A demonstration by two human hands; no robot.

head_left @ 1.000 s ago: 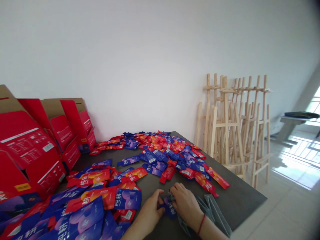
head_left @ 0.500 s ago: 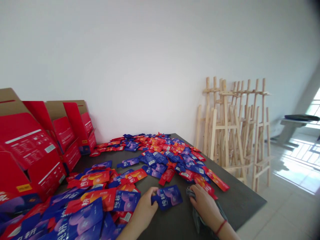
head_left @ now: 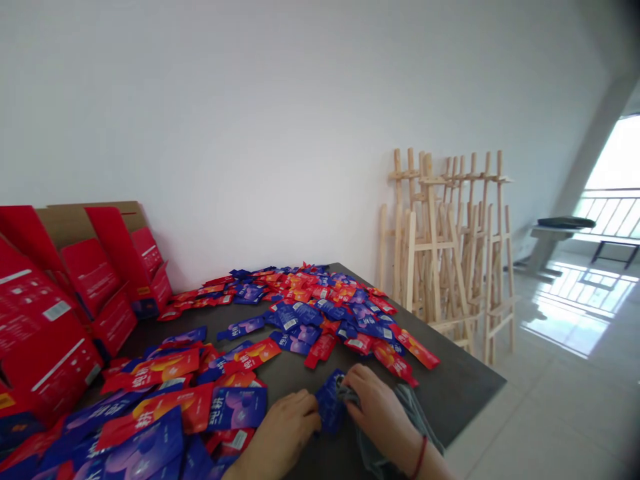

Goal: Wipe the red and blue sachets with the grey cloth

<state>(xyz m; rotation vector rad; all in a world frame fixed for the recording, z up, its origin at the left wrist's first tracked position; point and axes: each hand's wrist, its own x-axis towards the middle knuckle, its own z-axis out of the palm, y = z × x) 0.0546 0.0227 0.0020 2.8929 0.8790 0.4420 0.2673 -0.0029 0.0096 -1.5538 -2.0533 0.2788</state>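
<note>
Light, slippery blue foil sachet [head_left: 329,402] between both hands
Left hand [head_left: 289,427] half-closed at its edge, right hand [head_left: 376,407] bunching grey cloth [head_left: 411,415] against it; best hold at flat edges.

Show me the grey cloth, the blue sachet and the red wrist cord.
grey cloth [head_left: 373,457], head view, on its lower fold
blue sachet [head_left: 329,403], head view, on its middle
red wrist cord [head_left: 420,457], head view, on the band's outer side
</note>
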